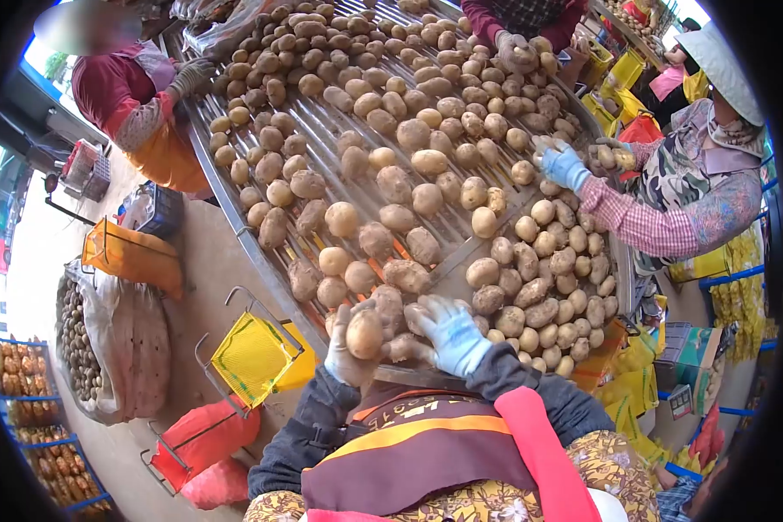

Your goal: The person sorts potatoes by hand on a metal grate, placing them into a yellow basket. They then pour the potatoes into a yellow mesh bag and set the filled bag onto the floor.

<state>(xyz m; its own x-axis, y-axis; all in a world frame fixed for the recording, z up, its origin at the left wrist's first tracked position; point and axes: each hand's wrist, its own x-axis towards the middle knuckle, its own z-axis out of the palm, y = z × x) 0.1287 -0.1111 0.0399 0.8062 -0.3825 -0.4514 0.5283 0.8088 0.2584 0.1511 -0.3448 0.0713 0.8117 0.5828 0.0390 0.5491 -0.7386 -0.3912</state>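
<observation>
Many potatoes [428,162] lie spread over a metal sorting table [455,261] with slats. At its near edge my left hand [348,348], in a dirty glove, is closed round a potato [364,334]. Just to the right, my right hand [448,335], in a light blue glove, reaches over the near potatoes, its fingers pointing left and curled at a dirt-covered potato [403,347]. Between and beyond my hands sit more soil-covered potatoes. A dense pile of potatoes [544,304] fills the table's right corner.
Co-workers stand at the left [130,104], far side [531,22] and right [687,174], their gloved hands at the potatoes. A yellow bag [257,352] and red bag [204,439] hang on frames at left. A white sack [126,348] of small potatoes stands farther left.
</observation>
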